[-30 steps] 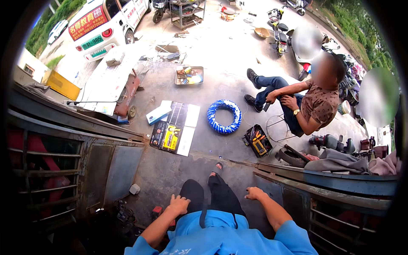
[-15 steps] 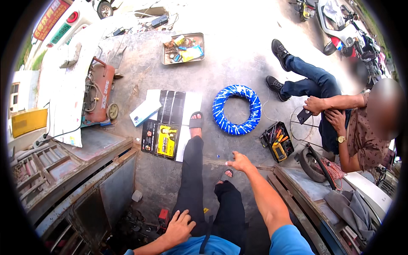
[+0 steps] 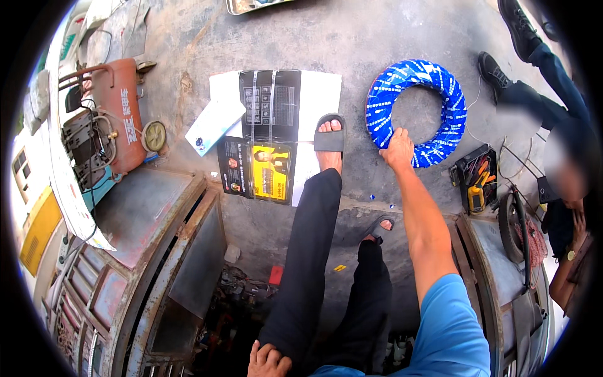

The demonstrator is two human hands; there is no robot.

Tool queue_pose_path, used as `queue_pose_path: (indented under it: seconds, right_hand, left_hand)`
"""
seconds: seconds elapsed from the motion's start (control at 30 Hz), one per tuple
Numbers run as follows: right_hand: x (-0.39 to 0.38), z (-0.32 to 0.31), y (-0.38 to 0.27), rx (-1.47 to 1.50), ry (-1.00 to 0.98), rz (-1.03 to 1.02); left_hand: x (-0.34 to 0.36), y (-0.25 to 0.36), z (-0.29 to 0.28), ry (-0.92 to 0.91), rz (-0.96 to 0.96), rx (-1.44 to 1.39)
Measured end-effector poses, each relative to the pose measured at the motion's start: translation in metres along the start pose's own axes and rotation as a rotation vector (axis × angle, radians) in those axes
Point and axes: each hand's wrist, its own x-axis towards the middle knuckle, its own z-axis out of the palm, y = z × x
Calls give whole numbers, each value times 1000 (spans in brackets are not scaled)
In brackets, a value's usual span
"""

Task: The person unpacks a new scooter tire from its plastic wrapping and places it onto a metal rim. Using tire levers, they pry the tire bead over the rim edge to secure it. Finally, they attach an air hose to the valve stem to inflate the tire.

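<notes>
Right hand (image 3: 398, 149): fingers spread, resting on near-left rim of blue coil (image 3: 440, 81); coil lies flat, far-right. Left hand (image 3: 269, 360): on thigh, holding nothing.

An outdoor repair yard, it seems: bare concrete ground (image 3: 389, 38), a red compressor (image 3: 119, 113), an open tool case (image 3: 475, 179), rusty metal frames (image 3: 151, 264).

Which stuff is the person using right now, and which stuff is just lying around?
In use:
right hand on the blue wrapped coil
left hand resting on the thigh

Lying about:
flattened cardboard box
white phone box
red compressor
open tool case
</notes>
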Motion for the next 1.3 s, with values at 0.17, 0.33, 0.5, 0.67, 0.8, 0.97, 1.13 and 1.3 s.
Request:
queue_pose_path:
  seconds: [0.17,0.33,0.5,0.67,0.8,0.97,1.13,1.3]
  right_hand:
    - [-71,-6,5,139,-4,-136]
    - [-75,-28,-2,386,-56,45]
    - [14,-27,-40,567,46,87]
    - [55,10,-78,693,239,202]
    - [36,-3,-51,679,150,73]
    - [-132,-111,-80,818,178,-37]
    - [-284,-234,27,1245,6,-234]
    - [-457,-431,-68,1462,-2,-352]
  left_hand:
    - [8,25,-46,-34,3,-46]
    - [-11,10,-44,-42,0,-112]
    - [9,11,-11,-81,-42,-49]
    - [-1,-2,33,-33,-100,-27]
    - [12,13,11,-38,-98,-63]
    - [11,31,-12,-19,-84,-72]
    - [52,70,-53,-160,-10,-131]
    - [33,88,-174,-164,-10,-45]
